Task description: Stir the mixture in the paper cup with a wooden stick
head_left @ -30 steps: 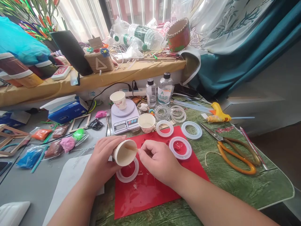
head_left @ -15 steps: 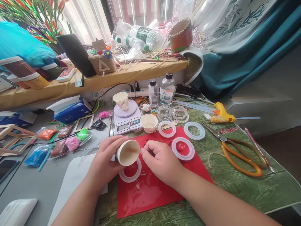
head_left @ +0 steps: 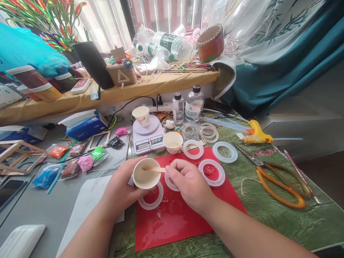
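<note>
My left hand [head_left: 122, 186] is closed around a paper cup [head_left: 146, 179], its mouth tilted toward me. Between the thumb and fingers of my right hand [head_left: 189, 182] is a flat wooden stick [head_left: 157, 169], whose far end reaches inside the cup. Below both hands lies a red sheet [head_left: 174, 225]. White ring molds rest on it: one ring mold [head_left: 151, 206] under the cup, another [head_left: 172, 182] partly covered by my right hand, a third [head_left: 211, 172] to the right.
Behind the sheet stand a second paper cup [head_left: 172, 143], a kitchen scale [head_left: 147, 138] bearing another cup [head_left: 141, 116], and two clear bottles [head_left: 194, 104]. At right lie large scissors [head_left: 279, 182] and a yellow glue gun [head_left: 258, 132]. Clay packets [head_left: 57, 151] lie left.
The cup's mouth has turned more upright toward me. The stick now shows across its rim, and my right hand has shifted slightly right. The whole view has shifted a little.
</note>
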